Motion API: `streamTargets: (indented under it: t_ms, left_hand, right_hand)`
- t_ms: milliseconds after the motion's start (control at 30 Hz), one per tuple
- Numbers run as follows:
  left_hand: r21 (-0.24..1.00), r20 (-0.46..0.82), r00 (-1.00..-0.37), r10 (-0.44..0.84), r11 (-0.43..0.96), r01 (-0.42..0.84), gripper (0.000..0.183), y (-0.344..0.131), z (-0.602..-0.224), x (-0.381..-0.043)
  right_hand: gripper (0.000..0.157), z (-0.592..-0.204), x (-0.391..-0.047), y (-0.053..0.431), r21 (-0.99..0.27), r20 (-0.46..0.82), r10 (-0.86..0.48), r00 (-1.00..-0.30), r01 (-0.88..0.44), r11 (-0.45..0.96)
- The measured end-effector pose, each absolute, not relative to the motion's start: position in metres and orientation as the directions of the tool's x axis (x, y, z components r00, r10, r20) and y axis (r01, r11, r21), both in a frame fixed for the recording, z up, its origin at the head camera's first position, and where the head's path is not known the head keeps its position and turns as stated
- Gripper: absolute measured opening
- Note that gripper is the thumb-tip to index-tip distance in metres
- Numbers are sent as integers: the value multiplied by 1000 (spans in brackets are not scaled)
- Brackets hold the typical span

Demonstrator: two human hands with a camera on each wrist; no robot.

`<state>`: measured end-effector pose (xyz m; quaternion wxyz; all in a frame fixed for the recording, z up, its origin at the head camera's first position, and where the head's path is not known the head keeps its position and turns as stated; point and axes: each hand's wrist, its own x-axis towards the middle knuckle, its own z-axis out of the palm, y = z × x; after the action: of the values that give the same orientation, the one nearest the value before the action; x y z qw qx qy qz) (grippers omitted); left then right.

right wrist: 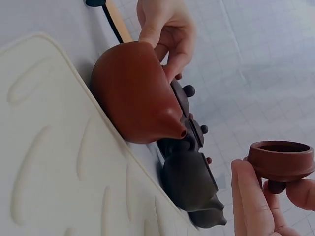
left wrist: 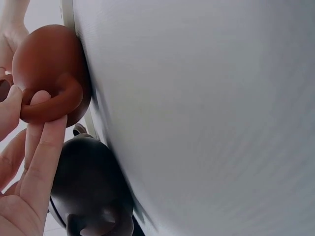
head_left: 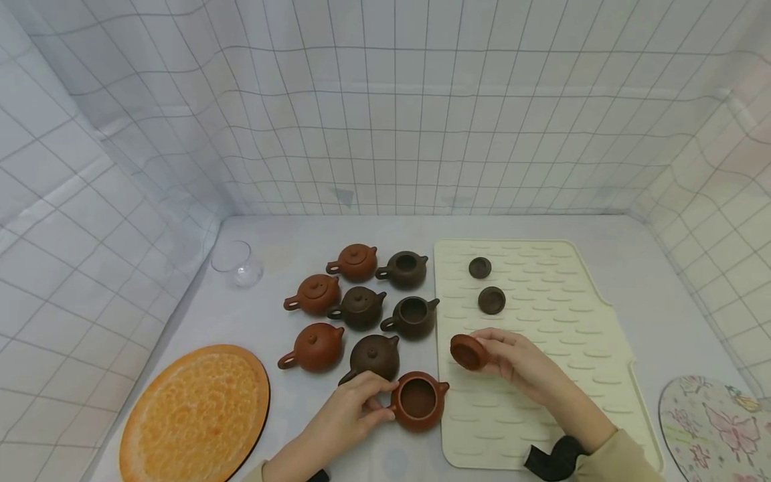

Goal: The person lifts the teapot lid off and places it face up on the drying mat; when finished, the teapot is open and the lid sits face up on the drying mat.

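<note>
My left hand pinches the handle of a reddish-brown clay teapot, which stands lidless on the table with its spout to the right. In my right hand is a matching teapot lid, held by the fingertips over the pale mat. The right wrist view shows that lid turned over, its hollow side up and its knob down between the fingers. Nearest the left hand stands a dark brown lidded teapot.
Several lidded teapots, red and dark, stand in rows behind. Two dark teapots lack lids; two dark lids lie on the cream mat. A round yellow mat, clear glass and flowered mat are at the sides.
</note>
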<state>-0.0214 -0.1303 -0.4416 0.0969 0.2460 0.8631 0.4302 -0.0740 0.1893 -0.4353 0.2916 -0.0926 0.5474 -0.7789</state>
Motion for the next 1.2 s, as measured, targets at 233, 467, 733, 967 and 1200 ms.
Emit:
streamTargets:
  t_ms: [233, 467, 733, 967, 1200]
  left_hand:
    - [783, 52, -860, 508, 514, 351, 36, -130, -443, -21]
    - [788, 41, -858, 511, 511, 342, 36, -130, -440, -21]
    - [786, 20, -865, 502, 526, 324, 35, -130, -439, -22]
    - [792, 8, -864, 503, 525, 313, 35, -130, -438, -21]
    - [789, -3, -863, 506, 531, 309, 36, -130, -438, -22]
  right_hand:
    - [22, -441, -79, 200, -874, -189, -570, -799, 401, -273]
    - [28, -438, -88, 215, -842, -225, -490, -842, 421, -338]
    - [48, -440, -94, 236, -925, -322, -257, -911, 360, -118]
    - [55, -450, -94, 242, -927, -372, -197, -907, 351, 132]
    - [51, -452, -93, 238, -836, -347, -118, -930, 249, 489]
